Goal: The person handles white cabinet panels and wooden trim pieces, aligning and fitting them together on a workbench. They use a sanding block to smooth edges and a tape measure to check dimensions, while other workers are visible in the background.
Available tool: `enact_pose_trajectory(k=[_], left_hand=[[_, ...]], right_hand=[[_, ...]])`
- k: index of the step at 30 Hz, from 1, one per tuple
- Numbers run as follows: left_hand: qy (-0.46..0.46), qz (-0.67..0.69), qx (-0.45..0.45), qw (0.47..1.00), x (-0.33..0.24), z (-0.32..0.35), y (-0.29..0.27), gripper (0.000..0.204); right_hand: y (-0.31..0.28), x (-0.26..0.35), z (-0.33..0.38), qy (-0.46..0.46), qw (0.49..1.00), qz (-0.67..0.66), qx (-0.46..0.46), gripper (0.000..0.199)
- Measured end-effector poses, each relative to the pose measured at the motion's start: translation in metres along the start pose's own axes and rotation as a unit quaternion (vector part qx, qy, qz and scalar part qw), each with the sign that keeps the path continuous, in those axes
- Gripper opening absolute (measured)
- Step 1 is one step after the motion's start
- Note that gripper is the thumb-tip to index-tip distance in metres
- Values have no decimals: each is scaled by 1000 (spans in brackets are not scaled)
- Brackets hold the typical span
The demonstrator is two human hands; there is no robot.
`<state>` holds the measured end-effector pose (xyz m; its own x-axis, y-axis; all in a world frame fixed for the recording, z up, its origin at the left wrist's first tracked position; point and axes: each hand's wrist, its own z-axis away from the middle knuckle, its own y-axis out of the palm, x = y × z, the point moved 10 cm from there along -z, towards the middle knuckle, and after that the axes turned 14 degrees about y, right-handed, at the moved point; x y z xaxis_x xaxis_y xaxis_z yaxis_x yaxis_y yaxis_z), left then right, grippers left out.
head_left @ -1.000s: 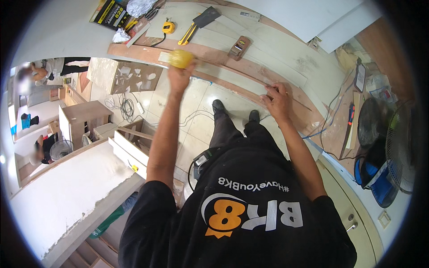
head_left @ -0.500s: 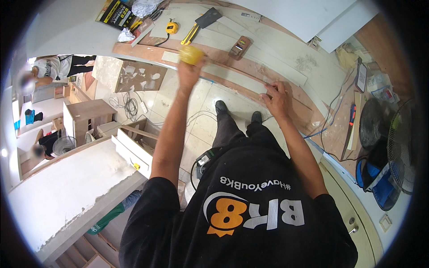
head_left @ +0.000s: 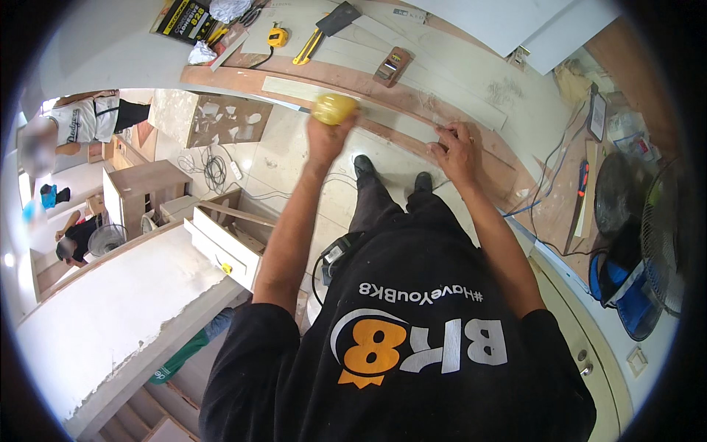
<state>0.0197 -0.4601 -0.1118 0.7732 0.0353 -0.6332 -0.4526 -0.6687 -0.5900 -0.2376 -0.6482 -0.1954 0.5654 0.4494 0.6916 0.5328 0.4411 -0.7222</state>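
Note:
My left hand point(head_left: 326, 138) is raised over the workbench and grips a round yellow tape measure point(head_left: 333, 108). It hovers at the near edge of a long brown wooden board point(head_left: 412, 99), beside a pale narrow strip point(head_left: 298, 89) lying on the board. My right hand point(head_left: 454, 149) is further right along the same board, fingers spread and fingertips pressed on its near edge. I cannot make out a tape blade between the two hands. My feet in dark shoes point(head_left: 364, 166) stand on the tiled floor below.
On the bench behind lie a second yellow tape measure point(head_left: 278, 37), a yellow utility knife point(head_left: 307, 48), a scraper point(head_left: 338, 18), a small wooden block point(head_left: 389, 66) and a black-yellow box point(head_left: 180, 18). A fan point(head_left: 663, 228) stands right. Cabinet parts point(head_left: 140, 188), cables point(head_left: 213, 169) and two other people point(head_left: 92, 121) are left.
My left hand with the yellow tape measure has shifted a little to the right along the board. My right hand stays pressed on the board's edge.

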Motion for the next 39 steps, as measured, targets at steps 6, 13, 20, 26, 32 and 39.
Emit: enact_pose_trajectory(k=[6, 13, 20, 26, 32, 39], left_hand=[[-80, 32, 15, 996, 33, -9, -21, 20], [-45, 24, 13, 999, 3, -7, -4, 21], [-61, 38, 58, 996, -44, -9, 40, 16], [-3, 116, 81, 990, -99, 1, 98, 22], [-17, 84, 81, 993, -88, -13, 92, 18], [4, 86, 57, 995, -102, -10, 108, 18]], right_hand=[[-2, -2, -1, 1, 1000, 8, 2, 48], [2, -4, 2, 17, 999, 27, 28, 47], [-3, -4, 11, -42, 998, 34, 29, 47], [-5, -9, 11, -32, 999, -2, 18, 42], [-5, -21, 10, -10, 996, -83, -18, 30], [-7, -22, 21, -17, 999, -50, -10, 29]])
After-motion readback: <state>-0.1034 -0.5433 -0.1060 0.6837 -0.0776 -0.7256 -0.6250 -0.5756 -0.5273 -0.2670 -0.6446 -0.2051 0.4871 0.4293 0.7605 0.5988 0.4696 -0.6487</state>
